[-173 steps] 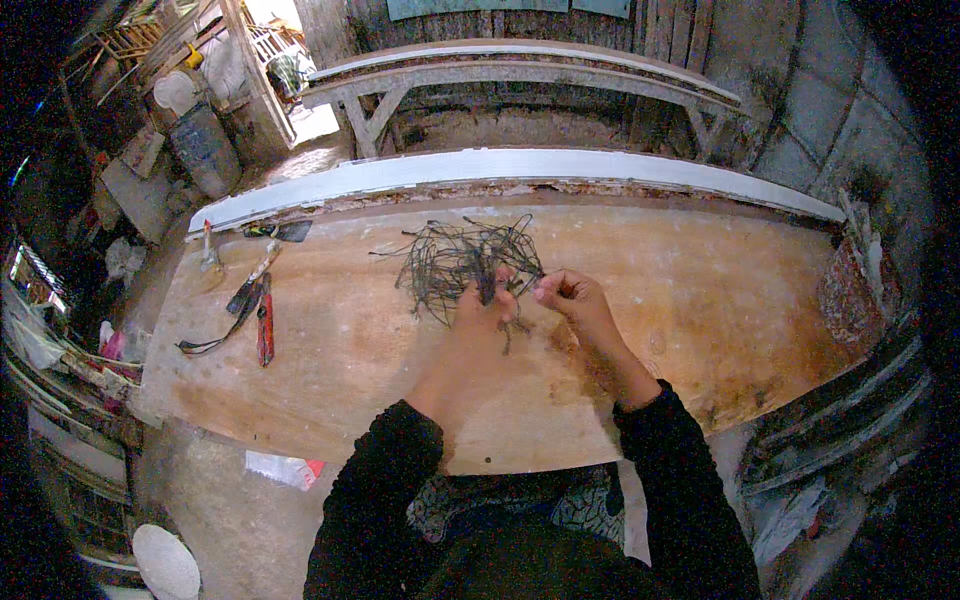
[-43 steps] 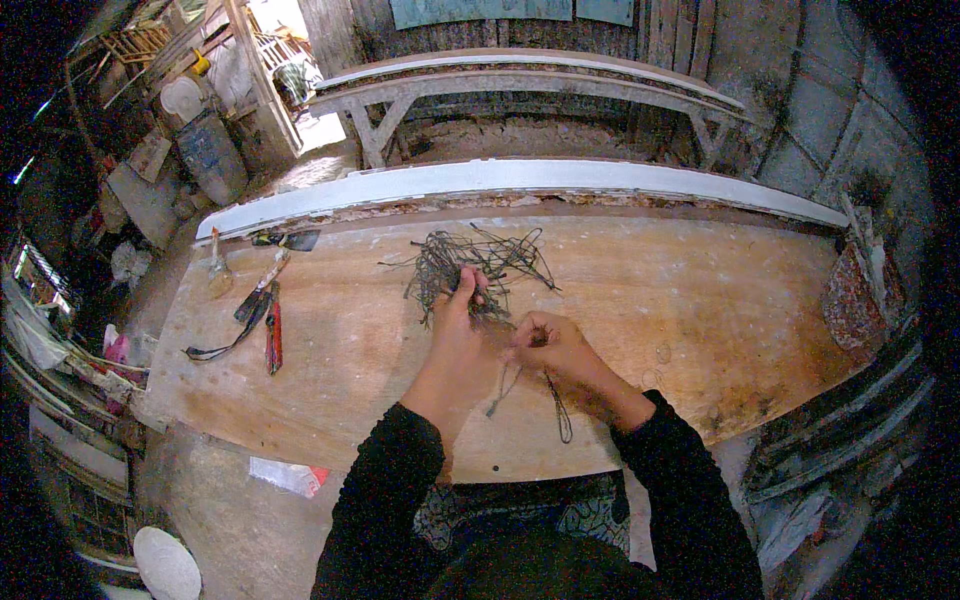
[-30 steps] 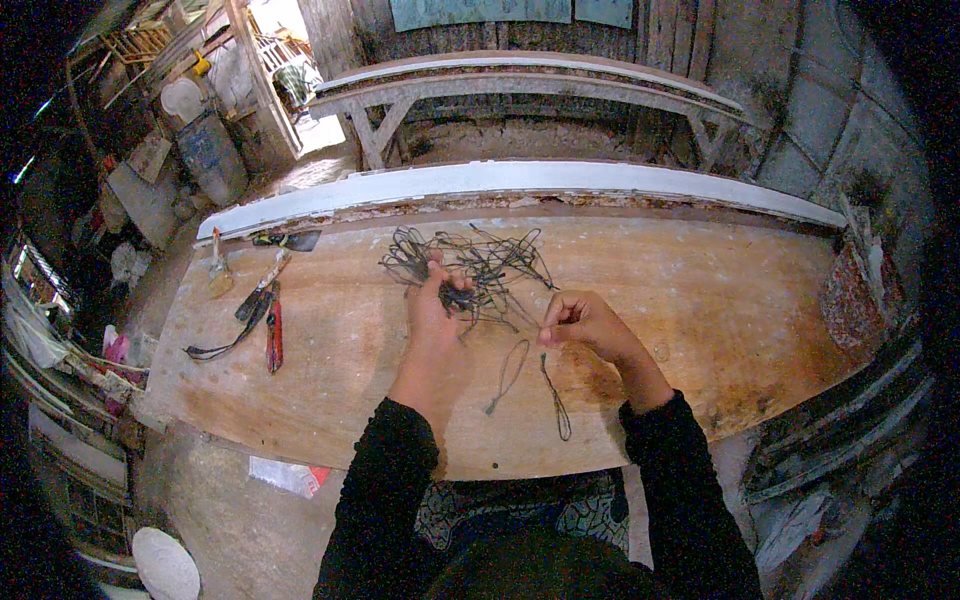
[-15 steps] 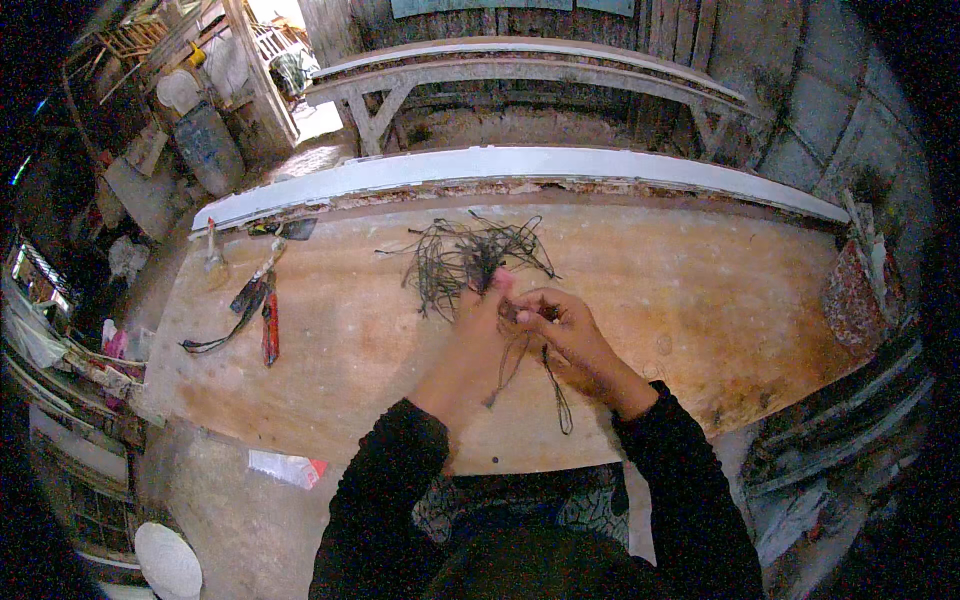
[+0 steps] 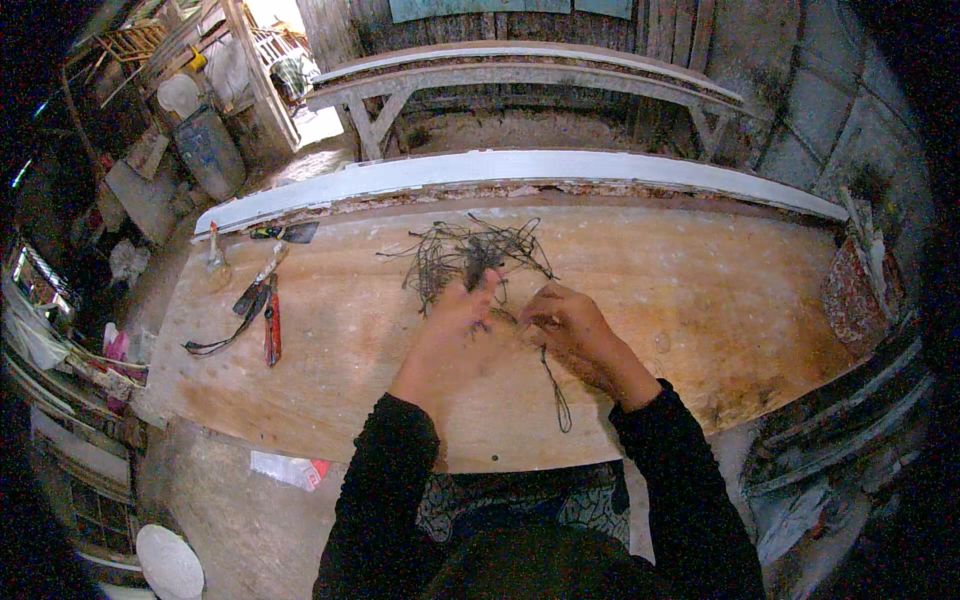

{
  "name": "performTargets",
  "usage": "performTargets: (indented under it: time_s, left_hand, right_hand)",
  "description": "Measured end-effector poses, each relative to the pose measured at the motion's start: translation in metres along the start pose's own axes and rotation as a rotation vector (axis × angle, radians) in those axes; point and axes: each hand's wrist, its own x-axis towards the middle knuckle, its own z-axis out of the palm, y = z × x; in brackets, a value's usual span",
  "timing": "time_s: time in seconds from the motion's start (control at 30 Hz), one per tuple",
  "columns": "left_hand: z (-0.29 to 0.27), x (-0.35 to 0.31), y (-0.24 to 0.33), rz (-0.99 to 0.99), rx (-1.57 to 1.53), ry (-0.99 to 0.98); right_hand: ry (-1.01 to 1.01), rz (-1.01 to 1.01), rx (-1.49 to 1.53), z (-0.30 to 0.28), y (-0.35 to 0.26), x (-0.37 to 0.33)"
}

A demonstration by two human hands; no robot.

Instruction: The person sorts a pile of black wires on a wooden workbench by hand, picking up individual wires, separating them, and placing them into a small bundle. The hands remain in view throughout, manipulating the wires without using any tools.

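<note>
A tangled pile of thin dark cords (image 5: 440,250) lies on the wooden tabletop. My left hand (image 5: 450,322) is at the pile's near edge, smeared by motion, so its grip is unclear. Just to its right, my right hand (image 5: 578,330) has its thumb and fingers pinched together on a cord. A narrow looped end of dark cord (image 5: 560,400) trails below the right hand over the table. Between the two hands a short stretch of cord (image 5: 505,316) shows faintly.
At the table's left lie a red-handled tool (image 5: 272,330), a dark strap (image 5: 228,335), a brush (image 5: 216,258) and a scraper (image 5: 298,233). A long white board (image 5: 520,165) runs along the far edge. A speckled red-white bundle (image 5: 850,295) stands at the right.
My left hand has drawn left and slightly down, opening a gap from the right hand. The pale loop hanging between them no longer shows there. My right hand has shifted slightly right.
</note>
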Motion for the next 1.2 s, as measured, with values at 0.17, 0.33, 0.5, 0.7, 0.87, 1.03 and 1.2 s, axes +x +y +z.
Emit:
performTargets:
  time_s: [0.17,0.33,0.5,0.7,0.87,1.03,1.2]
  left_hand:
    - [0.032,-0.034,0.010,0.192,0.426,-0.182]
    - [0.033,-0.034,0.022,0.004,0.271,-0.266]
    - [0.019,-0.022,0.013,-0.062,0.377,-0.163]
    - [-0.011,-0.003,0.003,0.108,0.063,0.186]
    - [-0.027,0.009,-0.001,0.187,-0.467,0.099]
    - [-0.024,0.006,0.004,0.210,-0.751,0.165]
    - [-0.014,0.011,-0.007,0.195,-0.562,0.246]
  right_hand:
    - [0.210,0.012,0.118,-0.002,0.012,0.002]
    - [0.238,0.181,0.413,0.000,0.011,-0.001]
    - [0.220,0.331,0.744,-0.008,0.004,0.004]
    - [-0.313,0.124,0.422,-0.016,0.027,-0.004]
    - [-0.526,0.139,0.342,-0.009,0.041,-0.015]
    - [-0.594,0.022,0.212,-0.011,0.044,-0.006]
    - [-0.028,0.465,0.800,-0.005,0.021,-0.002]
